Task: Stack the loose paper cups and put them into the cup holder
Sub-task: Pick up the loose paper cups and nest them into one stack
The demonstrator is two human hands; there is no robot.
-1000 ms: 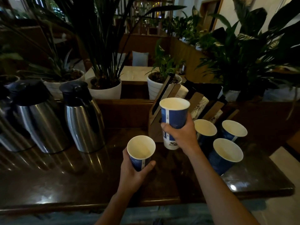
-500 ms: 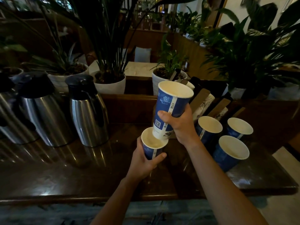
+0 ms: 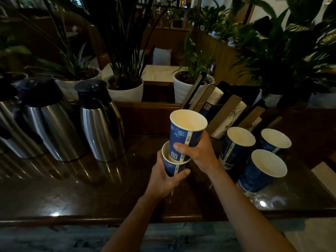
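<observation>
Head view: two nested cups (image 3: 183, 137) in hands, three loose cups (image 3: 261, 171).

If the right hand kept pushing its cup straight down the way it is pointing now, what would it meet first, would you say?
The right hand is lowering the upper cup into the lower cup, held by the left hand. It would likely seat inside that cup first; the depth left is hidden.

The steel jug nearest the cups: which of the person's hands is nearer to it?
Left. The left hand, holding the lower cup, lies just right of the steel jug; the right hand, gripping the upper cup, sits farther right.
</observation>
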